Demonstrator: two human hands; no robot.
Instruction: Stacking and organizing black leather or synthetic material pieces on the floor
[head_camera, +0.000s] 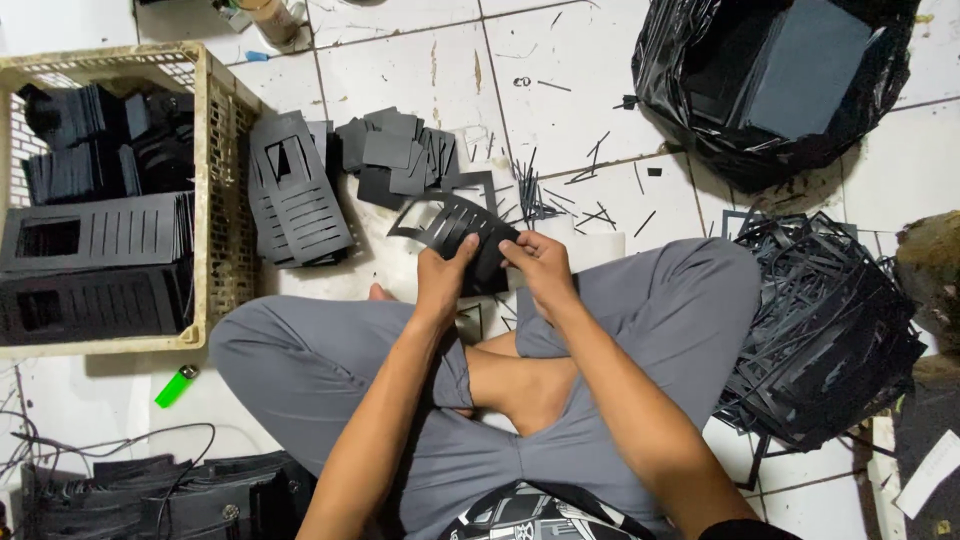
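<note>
This was a home workshop set up on a tiled floor (560, 60), where piecework was done sitting cross-legged. A plastic crate (215, 190) held stacks of black die-cut sheets. Just right of the crate lay another stack (300, 200) and a heap of small squares (400, 150). Far right of the crate sat a pile of punched-out frames (830, 330) and a black bag (770, 80). Offcut strips (590, 190) littered the tiles between.

Black plastic bag (760, 90) top right (open, dark sheets inside).
</note>
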